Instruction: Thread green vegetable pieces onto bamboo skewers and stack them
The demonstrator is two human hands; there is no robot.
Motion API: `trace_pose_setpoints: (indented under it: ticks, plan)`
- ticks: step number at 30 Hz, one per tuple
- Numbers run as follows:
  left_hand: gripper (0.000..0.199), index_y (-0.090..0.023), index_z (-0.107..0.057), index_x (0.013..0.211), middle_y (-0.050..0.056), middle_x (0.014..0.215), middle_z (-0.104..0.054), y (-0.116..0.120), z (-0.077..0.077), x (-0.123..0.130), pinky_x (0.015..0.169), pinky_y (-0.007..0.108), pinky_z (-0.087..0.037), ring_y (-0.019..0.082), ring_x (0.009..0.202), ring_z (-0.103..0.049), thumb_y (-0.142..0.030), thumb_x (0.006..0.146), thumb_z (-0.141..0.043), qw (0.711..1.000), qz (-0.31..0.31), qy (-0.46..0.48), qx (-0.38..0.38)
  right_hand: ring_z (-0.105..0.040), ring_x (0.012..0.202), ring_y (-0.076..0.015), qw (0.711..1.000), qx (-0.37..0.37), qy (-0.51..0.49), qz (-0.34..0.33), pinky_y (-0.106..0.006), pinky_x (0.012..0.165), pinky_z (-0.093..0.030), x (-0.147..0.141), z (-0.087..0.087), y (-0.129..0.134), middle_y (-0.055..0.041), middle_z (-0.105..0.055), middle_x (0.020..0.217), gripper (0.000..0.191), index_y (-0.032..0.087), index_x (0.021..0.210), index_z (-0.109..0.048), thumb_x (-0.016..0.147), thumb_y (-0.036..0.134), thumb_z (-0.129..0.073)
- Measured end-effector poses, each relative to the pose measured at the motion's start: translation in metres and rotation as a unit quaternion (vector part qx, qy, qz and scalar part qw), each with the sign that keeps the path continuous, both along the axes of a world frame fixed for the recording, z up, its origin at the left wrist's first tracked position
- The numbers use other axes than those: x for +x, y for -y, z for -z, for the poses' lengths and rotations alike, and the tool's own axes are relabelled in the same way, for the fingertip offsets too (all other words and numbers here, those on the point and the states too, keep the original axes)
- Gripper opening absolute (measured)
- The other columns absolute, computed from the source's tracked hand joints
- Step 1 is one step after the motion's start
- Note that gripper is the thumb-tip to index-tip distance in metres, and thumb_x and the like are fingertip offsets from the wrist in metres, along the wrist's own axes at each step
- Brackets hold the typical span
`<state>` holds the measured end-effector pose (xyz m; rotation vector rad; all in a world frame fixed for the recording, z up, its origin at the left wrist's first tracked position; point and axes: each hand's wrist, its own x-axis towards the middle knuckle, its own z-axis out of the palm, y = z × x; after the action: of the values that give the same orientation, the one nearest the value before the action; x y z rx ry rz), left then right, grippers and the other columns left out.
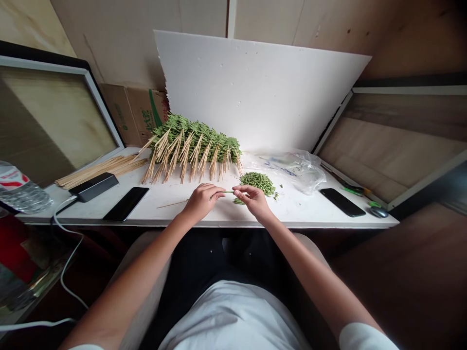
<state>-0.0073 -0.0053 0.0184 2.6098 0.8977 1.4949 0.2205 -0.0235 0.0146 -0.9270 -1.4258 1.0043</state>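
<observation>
Left hand (204,199) pinching thin stick (171,204), right hand (252,198) pinching green piece (228,191) in line, above desk (91,212). Done: many loaded sticks (197,138) lying stacked behind. Remaining: loose pieces (258,182) sitting nearby, bare sticks (109,166) lying leftward.

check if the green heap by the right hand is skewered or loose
Loose: the green pieces lie jumbled on the white table just beyond the right hand, no sticks showing among them.

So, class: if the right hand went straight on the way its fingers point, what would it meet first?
Probably the left hand, just past the slim green piece between the two; depth is hard to judge.
</observation>
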Motion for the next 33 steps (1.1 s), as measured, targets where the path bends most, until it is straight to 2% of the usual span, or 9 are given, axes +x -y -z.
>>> trace_pose_setpoints:
  ticks: [5, 9, 14, 19, 21, 23, 26, 30, 33]
  plan:
    - [0.011, -0.02, -0.08, 0.101, 0.007, 0.093, -0.082, 0.003, -0.002, 0.003, 0.085, 0.038, -0.053, 0.023, 0.087, -0.074, -0.026, 0.101, -0.071, 0.999, 0.004, -0.028, 0.017, -0.069, 0.091, -0.025, 0.984, 0.135, 0.111, 0.034, -0.038, 0.074, -0.057, -0.003, -0.007, 0.009, -0.0091, -0.079, 0.096, 0.032, 0.024, 0.096, -0.083, 0.088, 0.055, -0.082]
    - [0.011, -0.02, -0.079, 0.098, 0.006, 0.091, -0.081, 0.01, -0.007, 0.008, 0.084, 0.037, -0.052, 0.022, 0.084, -0.074, -0.024, 0.102, -0.069, 0.999, 0.037, -0.024, -0.015, -0.065, 0.094, -0.0264, 0.95, 0.238, 0.189, 0.065, -0.045, 0.087, -0.053, -0.005, -0.009, 0.015, -0.0073, -0.076, 0.092, 0.023, 0.026, 0.093, -0.078, 0.098, 0.048, -0.072]
    - [0.026, -0.021, -0.076, 0.087, 0.003, 0.083, -0.079, 0.019, -0.012, 0.011, 0.087, 0.036, -0.049, 0.019, 0.081, -0.073, -0.008, 0.1, -0.058, 0.995, 0.08, -0.042, -0.034, -0.062, 0.093, -0.0278, 0.931, 0.284, 0.214, 0.079, -0.049, 0.092, -0.05, -0.007, -0.009, 0.021, -0.0073, -0.072, 0.087, 0.025, 0.026, 0.084, -0.072, 0.104, 0.035, -0.059]
    - [0.031, -0.021, -0.075, 0.082, 0.002, 0.079, -0.076, 0.02, -0.016, 0.01, 0.093, 0.038, -0.048, 0.019, 0.081, -0.072, -0.004, 0.098, -0.054, 0.992, 0.097, -0.05, -0.058, -0.062, 0.093, -0.0272, 0.923, 0.323, 0.205, 0.033, -0.048, 0.092, -0.05, -0.01, -0.018, 0.027, -0.0061, -0.072, 0.084, 0.028, 0.028, 0.084, -0.076, 0.105, 0.031, -0.058]
    - [0.027, -0.021, -0.077, 0.085, 0.003, 0.081, -0.077, 0.018, -0.016, 0.008, 0.092, 0.037, -0.05, 0.019, 0.08, -0.071, -0.009, 0.099, -0.058, 0.992, 0.097, -0.036, -0.067, -0.062, 0.094, -0.0275, 0.927, 0.316, 0.196, 0.059, -0.047, 0.093, -0.05, -0.007, -0.02, 0.024, -0.0064, -0.072, 0.085, 0.023, 0.028, 0.087, -0.078, 0.103, 0.037, -0.065]
    - [0.022, -0.02, -0.08, 0.092, 0.005, 0.086, -0.077, 0.015, -0.016, 0.005, 0.087, 0.034, -0.052, 0.019, 0.081, -0.071, -0.011, 0.1, -0.061, 0.992, 0.099, -0.007, -0.082, -0.062, 0.097, -0.0288, 0.929, 0.291, 0.195, 0.117, -0.048, 0.093, -0.049, 0.0, -0.019, 0.017, -0.0078, -0.072, 0.088, 0.023, 0.027, 0.09, -0.08, 0.101, 0.044, -0.069]
    - [0.023, -0.018, -0.081, 0.103, 0.008, 0.093, -0.076, 0.011, -0.012, 0.002, 0.079, 0.03, -0.055, 0.018, 0.084, -0.072, -0.011, 0.1, -0.059, 0.989, 0.102, 0.034, -0.105, -0.06, 0.097, -0.0305, 0.922, 0.242, 0.242, 0.179, -0.049, 0.093, -0.048, 0.014, -0.006, 0.0, -0.0094, -0.07, 0.089, 0.028, 0.025, 0.091, -0.083, 0.1, 0.049, -0.07]
    - [0.041, -0.017, -0.08, 0.115, 0.008, 0.096, -0.07, 0.006, -0.005, 0.001, 0.079, 0.029, -0.057, 0.017, 0.085, -0.069, -0.002, 0.098, -0.045, 0.989, 0.079, 0.018, -0.122, -0.057, 0.096, -0.0317, 0.902, 0.189, 0.346, 0.175, -0.049, 0.093, -0.047, 0.025, 0.021, -0.02, -0.0108, -0.072, 0.088, 0.028, 0.024, 0.088, -0.085, 0.097, 0.048, -0.073]
    - [0.047, -0.018, -0.078, 0.125, 0.008, 0.095, -0.067, 0.003, -0.001, 0.0, 0.082, 0.03, -0.057, 0.018, 0.087, -0.068, -0.001, 0.098, -0.043, 0.989, 0.071, -0.01, -0.13, -0.056, 0.097, -0.0323, 0.891, 0.169, 0.39, 0.159, -0.047, 0.089, -0.047, 0.029, 0.034, -0.026, -0.0116, -0.073, 0.087, 0.026, 0.024, 0.088, -0.087, 0.095, 0.047, -0.075]
